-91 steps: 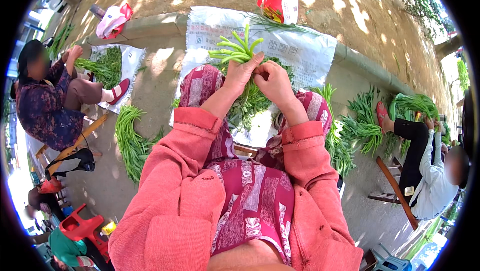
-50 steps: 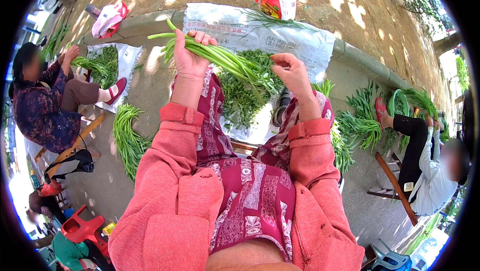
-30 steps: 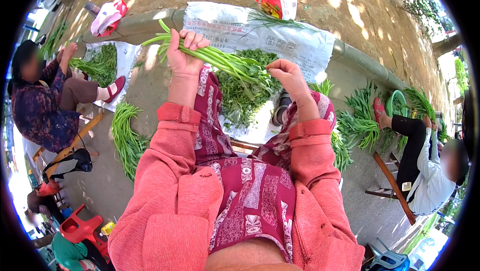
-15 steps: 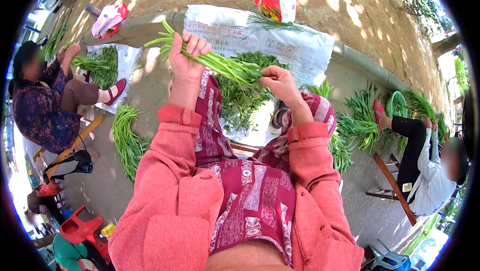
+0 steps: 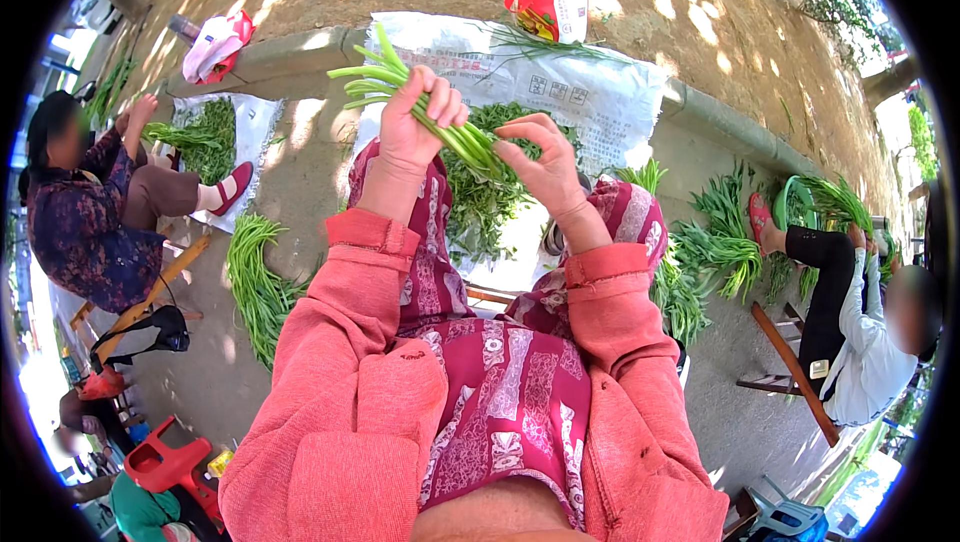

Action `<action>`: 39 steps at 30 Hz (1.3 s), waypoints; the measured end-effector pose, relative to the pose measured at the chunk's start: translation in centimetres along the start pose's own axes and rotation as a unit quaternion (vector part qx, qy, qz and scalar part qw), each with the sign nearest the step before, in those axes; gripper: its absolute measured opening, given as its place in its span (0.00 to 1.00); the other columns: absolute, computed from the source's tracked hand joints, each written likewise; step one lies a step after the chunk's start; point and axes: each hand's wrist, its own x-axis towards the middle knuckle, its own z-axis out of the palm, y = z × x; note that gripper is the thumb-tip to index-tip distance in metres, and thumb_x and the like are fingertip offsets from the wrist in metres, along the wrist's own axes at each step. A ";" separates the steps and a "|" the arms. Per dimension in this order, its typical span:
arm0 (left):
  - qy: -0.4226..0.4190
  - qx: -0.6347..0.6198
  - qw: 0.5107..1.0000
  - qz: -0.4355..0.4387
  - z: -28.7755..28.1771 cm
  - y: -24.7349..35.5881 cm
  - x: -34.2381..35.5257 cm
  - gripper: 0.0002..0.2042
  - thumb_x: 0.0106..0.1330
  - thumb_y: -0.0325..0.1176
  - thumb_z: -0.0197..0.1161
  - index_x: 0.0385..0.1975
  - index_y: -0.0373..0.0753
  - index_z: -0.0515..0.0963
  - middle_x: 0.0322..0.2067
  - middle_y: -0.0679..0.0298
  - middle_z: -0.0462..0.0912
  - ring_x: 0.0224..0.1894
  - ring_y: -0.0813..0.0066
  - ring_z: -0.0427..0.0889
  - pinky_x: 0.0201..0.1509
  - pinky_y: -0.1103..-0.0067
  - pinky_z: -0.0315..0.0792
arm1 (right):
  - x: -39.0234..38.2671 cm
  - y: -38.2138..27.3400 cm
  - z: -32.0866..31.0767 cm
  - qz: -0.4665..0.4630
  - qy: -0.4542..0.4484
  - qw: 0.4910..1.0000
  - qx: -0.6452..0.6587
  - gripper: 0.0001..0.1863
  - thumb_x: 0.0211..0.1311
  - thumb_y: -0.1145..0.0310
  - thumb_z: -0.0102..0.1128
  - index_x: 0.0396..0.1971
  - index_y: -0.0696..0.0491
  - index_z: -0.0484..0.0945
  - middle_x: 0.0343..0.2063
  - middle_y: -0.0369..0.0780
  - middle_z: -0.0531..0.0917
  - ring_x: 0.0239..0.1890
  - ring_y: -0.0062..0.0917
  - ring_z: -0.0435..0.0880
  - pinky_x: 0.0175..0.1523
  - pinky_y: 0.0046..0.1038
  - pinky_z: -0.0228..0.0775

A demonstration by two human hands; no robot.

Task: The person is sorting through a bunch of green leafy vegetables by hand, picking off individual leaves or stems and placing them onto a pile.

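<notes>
My left hand (image 5: pixel 415 127) clenches slender green stems (image 5: pixel 468 148) — slackening could spill them; my right hand (image 5: pixel 548 170) is half-curled — its hold, I can't tell.

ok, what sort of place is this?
Outdoors, likely a roadside or yard: a concrete curb divides pavement from sun-dappled dirt, and leafy greens lie heaped on a spread white sack.

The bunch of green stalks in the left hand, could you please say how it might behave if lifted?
The bunch is probably fairly stiff, as its ends jut past the left hand without drooping. It is likely light, its stalks being slender. Single stalks might slip out, since no tie shows.
</notes>
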 end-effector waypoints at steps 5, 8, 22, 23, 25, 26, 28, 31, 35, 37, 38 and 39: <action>-0.020 0.032 0.998 -0.045 0.6 -0.9 0.2 0.12 0.69 0.42 0.54 0.25 0.44 0.69 0.16 0.68 0.67 0.23 0.72 0.69 0.36 0.71 0.71 | 0.0 0.6 0.3 0.024 -0.041 0.998 0.039 0.06 0.50 0.72 0.67 0.29 0.54 0.82 0.32 0.36 0.79 0.39 0.25 0.79 0.47 0.25 0.70; 0.003 0.059 0.997 -0.049 0.9 -1.3 0.0 0.13 0.69 0.41 0.55 0.24 0.43 0.69 0.19 0.67 0.70 0.27 0.71 0.72 0.41 0.68 0.74 | 0.1 0.8 -0.2 0.124 -0.058 0.978 0.156 0.05 0.52 0.73 0.65 0.29 0.57 0.81 0.31 0.35 0.80 0.37 0.20 0.79 0.45 0.23 0.70; 0.068 0.083 0.994 -0.014 -0.3 -0.1 0.0 0.14 0.69 0.44 0.55 0.25 0.43 0.67 0.25 0.66 0.68 0.32 0.70 0.71 0.43 0.68 0.72 | 0.6 0.8 -2.4 0.302 -0.152 0.795 0.503 0.16 0.61 0.75 0.55 0.49 0.62 0.73 0.30 0.38 0.81 0.33 0.22 0.81 0.42 0.21 0.72; 0.074 0.085 0.994 -0.007 -0.3 0.0 0.0 0.14 0.69 0.44 0.55 0.25 0.43 0.67 0.25 0.66 0.68 0.32 0.70 0.71 0.43 0.68 0.71 | 0.5 1.0 -2.3 0.301 -0.157 0.791 0.509 0.16 0.61 0.75 0.55 0.49 0.62 0.73 0.30 0.39 0.81 0.33 0.23 0.81 0.42 0.22 0.72; 0.077 0.062 0.995 0.010 -0.5 0.3 0.0 0.14 0.69 0.44 0.55 0.25 0.43 0.67 0.25 0.66 0.68 0.31 0.70 0.70 0.43 0.68 0.71 | 0.6 1.1 -2.1 0.323 -0.159 0.789 0.498 0.17 0.64 0.71 0.53 0.50 0.63 0.72 0.31 0.41 0.81 0.34 0.24 0.81 0.40 0.23 0.74; 0.078 0.050 0.996 0.020 -0.6 0.5 -0.1 0.14 0.69 0.44 0.55 0.25 0.43 0.68 0.25 0.66 0.68 0.31 0.70 0.70 0.43 0.68 0.71 | 0.6 1.1 -2.1 0.334 -0.160 0.788 0.493 0.17 0.66 0.70 0.52 0.51 0.63 0.71 0.32 0.42 0.82 0.34 0.25 0.82 0.39 0.23 0.74; 0.086 0.041 0.995 0.033 -0.8 0.8 -0.1 0.14 0.69 0.44 0.55 0.25 0.43 0.68 0.25 0.66 0.68 0.30 0.71 0.69 0.43 0.69 0.70 | 0.7 0.9 -2.2 0.354 -0.163 0.793 0.469 0.18 0.68 0.66 0.49 0.50 0.64 0.72 0.33 0.43 0.82 0.34 0.26 0.82 0.39 0.24 0.75; 0.092 0.024 0.994 0.053 -0.9 1.6 -0.2 0.15 0.68 0.45 0.56 0.24 0.43 0.68 0.24 0.67 0.67 0.30 0.71 0.68 0.42 0.71 0.68 | 0.7 1.2 -2.4 0.372 -0.151 0.802 0.443 0.21 0.70 0.61 0.47 0.49 0.65 0.72 0.33 0.45 0.82 0.34 0.27 0.83 0.40 0.25 0.77; 0.093 0.003 0.992 0.081 -1.7 3.0 -0.4 0.14 0.67 0.44 0.57 0.23 0.44 0.69 0.23 0.67 0.69 0.29 0.71 0.69 0.42 0.69 0.69 | 0.4 1.7 -3.4 0.381 -0.146 0.805 0.430 0.20 0.69 0.62 0.47 0.47 0.65 0.75 0.34 0.45 0.83 0.33 0.26 0.83 0.42 0.26 0.78; 0.091 -0.006 0.992 0.089 -2.2 3.5 -0.7 0.14 0.67 0.44 0.57 0.23 0.44 0.70 0.23 0.67 0.70 0.29 0.71 0.70 0.42 0.68 0.70 | 0.2 1.6 -4.1 0.371 -0.159 0.811 0.422 0.18 0.67 0.66 0.49 0.47 0.65 0.75 0.34 0.45 0.83 0.32 0.26 0.84 0.43 0.25 0.78; 0.090 -0.006 0.992 0.089 -2.3 3.6 -0.7 0.14 0.67 0.44 0.57 0.23 0.44 0.70 0.23 0.67 0.70 0.29 0.71 0.70 0.42 0.68 0.70 | 0.1 1.6 -4.3 0.367 -0.165 0.814 0.419 0.17 0.66 0.68 0.50 0.47 0.65 0.76 0.34 0.45 0.83 0.32 0.27 0.84 0.43 0.25 0.78; 0.088 -0.006 0.992 0.090 -2.4 3.6 -0.7 0.14 0.67 0.44 0.57 0.23 0.44 0.70 0.23 0.67 0.70 0.29 0.71 0.70 0.42 0.68 0.70 | 0.1 1.7 -4.3 0.370 -0.163 0.817 0.411 0.16 0.64 0.70 0.51 0.47 0.65 0.76 0.34 0.45 0.83 0.31 0.26 0.85 0.43 0.25 0.79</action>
